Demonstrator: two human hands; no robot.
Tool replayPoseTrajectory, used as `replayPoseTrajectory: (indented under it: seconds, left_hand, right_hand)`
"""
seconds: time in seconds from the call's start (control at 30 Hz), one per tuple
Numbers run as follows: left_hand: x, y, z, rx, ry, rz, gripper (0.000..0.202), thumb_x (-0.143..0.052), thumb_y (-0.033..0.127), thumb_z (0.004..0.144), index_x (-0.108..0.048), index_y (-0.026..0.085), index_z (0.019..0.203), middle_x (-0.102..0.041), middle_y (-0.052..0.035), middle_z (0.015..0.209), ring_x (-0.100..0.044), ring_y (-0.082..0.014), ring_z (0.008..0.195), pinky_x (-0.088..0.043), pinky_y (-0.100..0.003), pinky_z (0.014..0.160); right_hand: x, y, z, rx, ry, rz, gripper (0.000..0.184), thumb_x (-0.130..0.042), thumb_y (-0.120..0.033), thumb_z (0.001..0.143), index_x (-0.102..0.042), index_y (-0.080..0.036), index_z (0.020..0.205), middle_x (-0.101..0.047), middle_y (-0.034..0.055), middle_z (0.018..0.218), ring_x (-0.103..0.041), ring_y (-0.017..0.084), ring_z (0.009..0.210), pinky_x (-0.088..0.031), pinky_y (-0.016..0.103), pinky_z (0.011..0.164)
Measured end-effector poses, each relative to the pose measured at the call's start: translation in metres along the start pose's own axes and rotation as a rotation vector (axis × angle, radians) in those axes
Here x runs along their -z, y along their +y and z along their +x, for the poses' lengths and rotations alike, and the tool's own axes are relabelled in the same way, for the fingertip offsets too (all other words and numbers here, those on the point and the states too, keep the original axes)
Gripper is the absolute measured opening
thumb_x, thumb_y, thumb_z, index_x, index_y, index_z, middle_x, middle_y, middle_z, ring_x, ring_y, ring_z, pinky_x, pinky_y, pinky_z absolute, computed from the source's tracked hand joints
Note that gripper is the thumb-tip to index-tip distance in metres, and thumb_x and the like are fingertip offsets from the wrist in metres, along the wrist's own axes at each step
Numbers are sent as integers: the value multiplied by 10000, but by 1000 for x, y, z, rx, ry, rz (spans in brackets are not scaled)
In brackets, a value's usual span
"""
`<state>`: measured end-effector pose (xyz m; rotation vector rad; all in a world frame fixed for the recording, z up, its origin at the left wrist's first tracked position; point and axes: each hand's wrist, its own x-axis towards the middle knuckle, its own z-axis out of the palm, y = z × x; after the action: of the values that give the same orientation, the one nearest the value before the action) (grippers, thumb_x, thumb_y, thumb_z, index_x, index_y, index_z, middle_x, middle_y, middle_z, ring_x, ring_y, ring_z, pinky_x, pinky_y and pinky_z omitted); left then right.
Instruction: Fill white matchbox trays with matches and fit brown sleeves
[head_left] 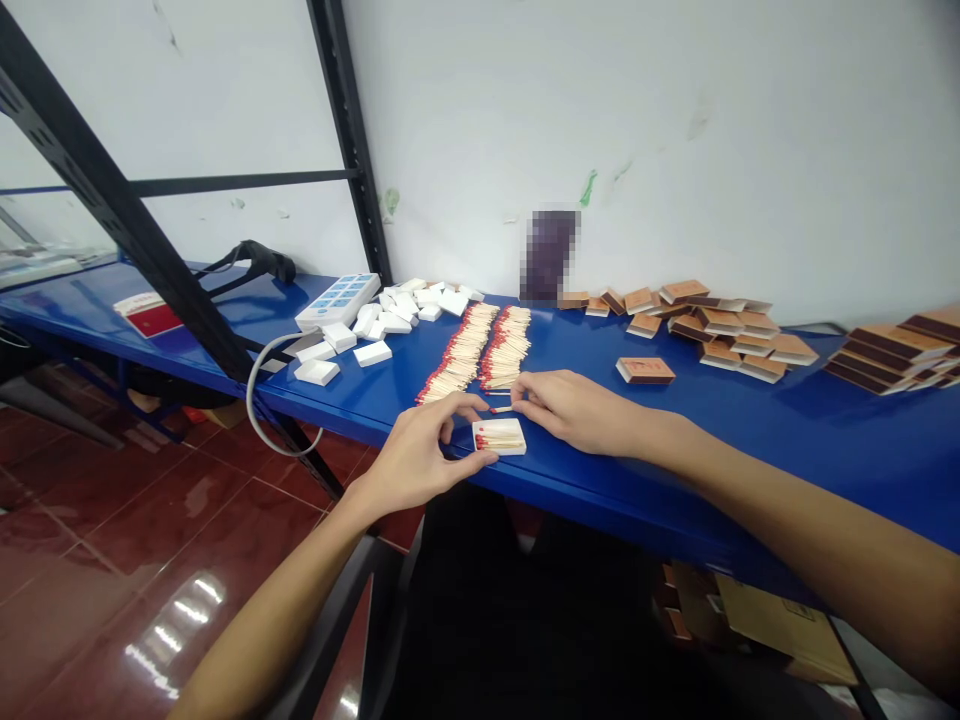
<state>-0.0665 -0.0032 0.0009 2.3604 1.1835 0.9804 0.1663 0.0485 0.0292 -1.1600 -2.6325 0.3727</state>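
A small white matchbox tray (511, 449) lies near the table's front edge, partly filled with red-tipped matches. My left hand (424, 450) brackets its left end, the thumb along the near edge and the fingers curled at the far side. Just beyond the tray, my right hand (570, 410) pinches a single match (502, 409) between thumb and fingertips, its red head pointing left. Two long rows of matches, a left row (461, 355) and a right row (507, 350), stretch away behind my hands, heads to the left.
White trays (375, 354) are heaped at the left by a white power strip (341, 300). Matchbox sleeves (739, 330) pile up at the right, with one sleeve (646, 371) apart and a stack (889, 355) farther right. A black shelf post (135, 210) crosses the left side.
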Motion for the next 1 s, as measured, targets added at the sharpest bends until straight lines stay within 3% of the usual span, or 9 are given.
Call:
replayPoseTrajectory:
  seconds: [0.2,0.33,0.53,0.83,1.0]
  left_hand:
    - [-3,0,2,23,15,-22,413,-758,333,801,-566,246,1156,-678,45,974,-468,-96,641,-407,-236,655]
    - [-1,2,1,6,16,-5,393,-766,330,794,-586,248,1133,-675,49,953,-459,-92,629,-397,-235,648]
    - [2,2,0,2,-34,-24,464,-791,342,768,-575,264,1172,-664,53,954,-473,-102,666,-403,-244,678]
    - [-5,4,4,56,35,-18,431,-776,309,773,-575,249,1149,-681,53,938,-465,-96,618,-412,-242,653]
    - [-4,4,3,40,29,-20,441,-759,335,790,-566,255,1179,-683,53,931,-461,-95,608,-415,-239,644]
  right_hand:
    - [9,-8,-5,-9,42,18,168,-414,-280,970,-551,-189,938,-644,65,901,-560,181,783,-362,292,675]
    - [11,-9,-6,17,-23,29,191,-447,-338,961,-554,-189,1014,-632,75,934,-560,198,815,-372,304,682]
    - [6,-6,-6,48,-108,45,222,-370,-340,984,-525,-202,902,-619,76,962,-546,202,835,-392,331,732]
    - [12,-12,-10,38,18,25,238,-341,-356,1003,-497,-205,906,-599,69,927,-520,194,798,-372,327,708]
    - [8,-25,-9,64,-34,70,239,-365,-361,1002,-513,-208,893,-613,45,878,-528,178,763,-364,305,674]
